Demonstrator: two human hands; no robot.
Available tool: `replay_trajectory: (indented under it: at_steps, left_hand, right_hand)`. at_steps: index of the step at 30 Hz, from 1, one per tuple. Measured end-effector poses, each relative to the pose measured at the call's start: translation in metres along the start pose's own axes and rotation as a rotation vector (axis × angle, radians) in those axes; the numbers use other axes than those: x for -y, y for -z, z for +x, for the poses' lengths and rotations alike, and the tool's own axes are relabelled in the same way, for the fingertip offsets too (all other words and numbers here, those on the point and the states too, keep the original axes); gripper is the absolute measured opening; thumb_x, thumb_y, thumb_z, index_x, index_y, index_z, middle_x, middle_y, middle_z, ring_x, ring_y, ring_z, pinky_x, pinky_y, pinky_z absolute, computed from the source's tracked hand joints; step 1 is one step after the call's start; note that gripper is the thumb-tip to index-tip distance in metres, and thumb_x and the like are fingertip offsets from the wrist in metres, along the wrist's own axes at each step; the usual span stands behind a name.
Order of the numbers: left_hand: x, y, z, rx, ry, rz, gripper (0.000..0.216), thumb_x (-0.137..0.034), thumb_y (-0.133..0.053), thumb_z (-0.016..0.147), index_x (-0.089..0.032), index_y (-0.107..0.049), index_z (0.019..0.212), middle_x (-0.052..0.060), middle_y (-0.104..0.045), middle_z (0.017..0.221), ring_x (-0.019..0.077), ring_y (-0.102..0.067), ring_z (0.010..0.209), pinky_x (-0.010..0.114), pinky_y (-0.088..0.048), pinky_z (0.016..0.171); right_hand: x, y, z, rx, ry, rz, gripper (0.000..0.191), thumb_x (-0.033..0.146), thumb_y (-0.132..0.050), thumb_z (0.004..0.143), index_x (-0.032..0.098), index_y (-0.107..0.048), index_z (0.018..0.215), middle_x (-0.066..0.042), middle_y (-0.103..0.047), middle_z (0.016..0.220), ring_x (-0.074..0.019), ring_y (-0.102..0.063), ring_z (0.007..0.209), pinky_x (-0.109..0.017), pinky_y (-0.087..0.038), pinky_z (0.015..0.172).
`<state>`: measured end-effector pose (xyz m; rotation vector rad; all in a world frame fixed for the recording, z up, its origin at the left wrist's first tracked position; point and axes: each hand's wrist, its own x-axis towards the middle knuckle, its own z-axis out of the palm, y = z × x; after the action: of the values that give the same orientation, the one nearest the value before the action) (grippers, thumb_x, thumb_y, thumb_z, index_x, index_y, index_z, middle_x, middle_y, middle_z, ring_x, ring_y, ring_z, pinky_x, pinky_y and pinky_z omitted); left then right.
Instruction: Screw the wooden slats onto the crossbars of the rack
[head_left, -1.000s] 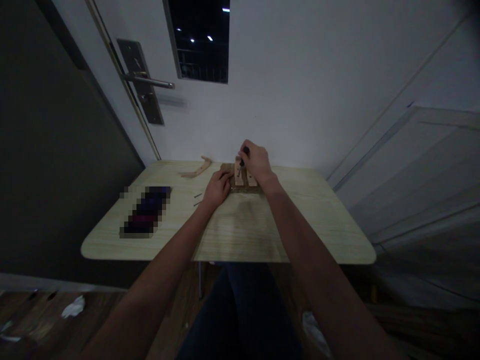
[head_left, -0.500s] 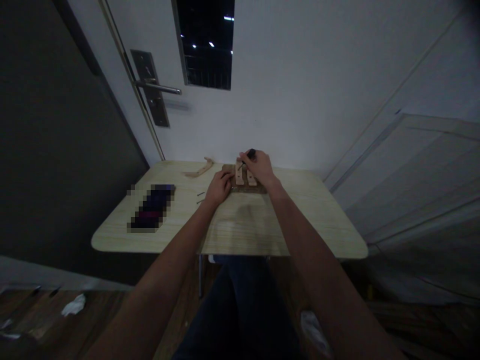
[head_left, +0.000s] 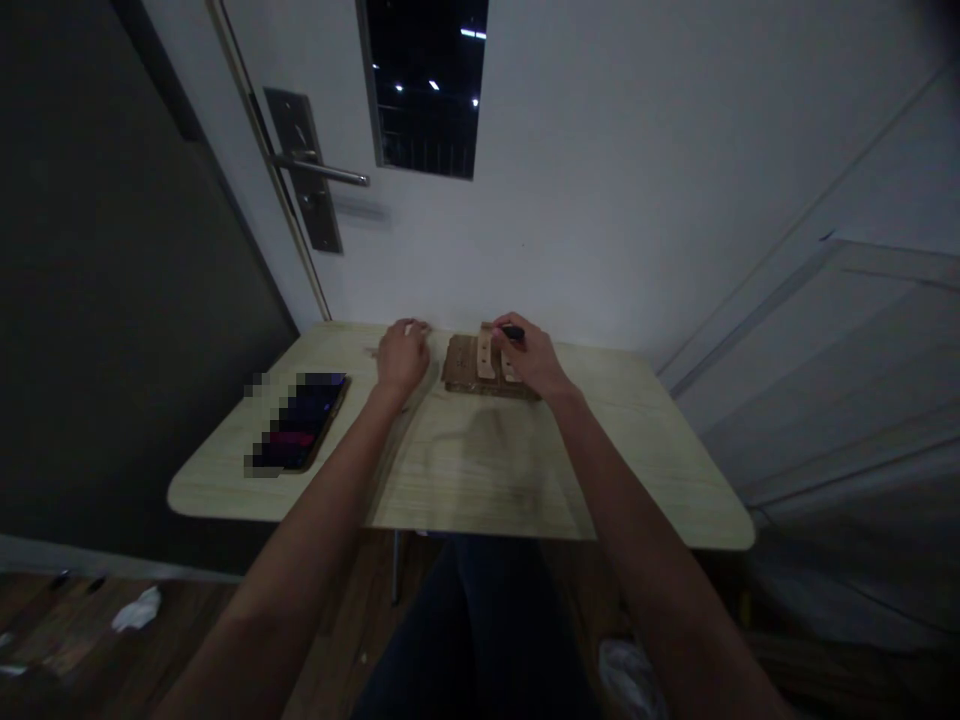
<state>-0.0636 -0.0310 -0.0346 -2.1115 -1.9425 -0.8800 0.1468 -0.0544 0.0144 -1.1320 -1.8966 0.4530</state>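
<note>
A brown wooden board [head_left: 460, 366] with two pale upright strips [head_left: 485, 354] lies at the far middle of the light wooden table [head_left: 480, 470]. My right hand [head_left: 531, 358] rests on the board's right side, fingers closed round a small dark tool [head_left: 513, 331]. My left hand [head_left: 402, 357] is left of the board, over the curved pale wooden piece [head_left: 410, 327] near the table's back edge, its fingers curled down on it. How firmly that piece is held is hidden.
A phone [head_left: 300, 434] with a dark screen lies at the table's left. A white door with a metal handle [head_left: 321, 172] and a dark window [head_left: 427, 85] stands behind the table. Crumpled paper [head_left: 135, 609] lies on the wood floor.
My left hand has left the board and moved left onto the curved wooden piece. My right hand has lowered slightly on the board with the dark tool.
</note>
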Motion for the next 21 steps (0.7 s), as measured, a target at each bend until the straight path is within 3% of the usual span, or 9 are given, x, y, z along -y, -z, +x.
replay_trajectory:
  at_steps: [2, 5, 9, 11, 16, 18, 21]
  left_hand:
    - [0.005, 0.013, 0.007, 0.140, 0.086, 0.215, 0.030, -0.024, -0.045, 0.087, -0.012, -0.061, 0.110, 0.017, -0.059, 0.114, 0.0297, -0.053, 0.110, 0.047, -0.036, 0.100]
    - [0.011, 0.020, 0.021, 0.204, 0.145, 0.258, 0.031, -0.025, -0.049, 0.085, -0.007, -0.061, 0.108, 0.022, -0.060, 0.110, 0.0354, -0.053, 0.110, 0.054, -0.034, 0.096]
    - [0.017, 0.009, 0.040, 0.387, 0.254, 0.245, 0.038, -0.037, -0.051, 0.085, -0.003, -0.064, 0.095, 0.026, -0.064, 0.099, 0.0379, -0.060, 0.098, 0.052, -0.045, 0.080]
    - [0.021, 0.000, 0.046, 0.457, 0.276, 0.237, 0.031, -0.033, -0.053, 0.084, -0.005, -0.064, 0.091, 0.024, -0.066, 0.098, 0.0345, -0.062, 0.094, 0.047, -0.047, 0.076]
    - [0.021, -0.010, 0.051, 0.484, 0.285, 0.247, 0.027, -0.026, -0.044, 0.088, -0.010, -0.065, 0.093, 0.021, -0.066, 0.097, 0.0288, -0.063, 0.093, 0.040, -0.049, 0.076]
    - [0.013, -0.005, 0.053, 0.474, 0.286, 0.230, 0.027, -0.028, -0.046, 0.086, -0.010, -0.066, 0.092, 0.020, -0.067, 0.095, 0.0300, -0.064, 0.093, 0.039, -0.049, 0.076]
    - [-0.005, 0.007, 0.057, 0.376, 0.176, 0.128, 0.028, -0.031, -0.051, 0.083, -0.009, -0.067, 0.090, 0.019, -0.067, 0.089, 0.0285, -0.064, 0.088, 0.037, -0.049, 0.076]
  right_hand:
    - [-0.004, 0.000, 0.006, 0.049, -0.004, -0.017, 0.025, 0.044, -0.047, 0.087, 0.022, -0.059, 0.089, 0.000, -0.064, 0.078, -0.0130, -0.057, 0.070, -0.026, -0.043, 0.068]
    - [-0.012, -0.002, 0.016, 0.102, -0.007, 0.000, 0.026, 0.044, -0.045, 0.088, 0.022, -0.060, 0.090, -0.001, -0.066, 0.084, -0.0141, -0.059, 0.074, -0.028, -0.044, 0.072]
    - [-0.022, -0.006, 0.025, 0.155, 0.020, -0.028, 0.023, 0.041, -0.047, 0.088, 0.022, -0.061, 0.089, -0.002, -0.066, 0.082, -0.0146, -0.059, 0.074, -0.028, -0.045, 0.072]
    - [-0.024, -0.007, 0.027, 0.179, 0.014, -0.050, 0.022, 0.040, -0.047, 0.088, 0.022, -0.060, 0.088, -0.001, -0.064, 0.078, -0.0143, -0.058, 0.072, -0.027, -0.044, 0.070]
    - [-0.024, -0.004, 0.026, 0.172, 0.002, -0.027, 0.020, 0.038, -0.048, 0.088, 0.022, -0.060, 0.087, 0.001, -0.063, 0.077, -0.0120, -0.056, 0.069, -0.025, -0.043, 0.067]
    - [-0.024, -0.001, 0.027, 0.157, -0.005, -0.005, 0.021, 0.038, -0.048, 0.087, 0.022, -0.061, 0.088, 0.001, -0.064, 0.079, -0.0115, -0.055, 0.068, -0.025, -0.043, 0.068]
    - [-0.022, 0.002, 0.032, 0.156, -0.004, 0.026, 0.022, 0.039, -0.048, 0.087, 0.022, -0.061, 0.091, 0.000, -0.064, 0.081, -0.0122, -0.057, 0.070, -0.026, -0.044, 0.068]
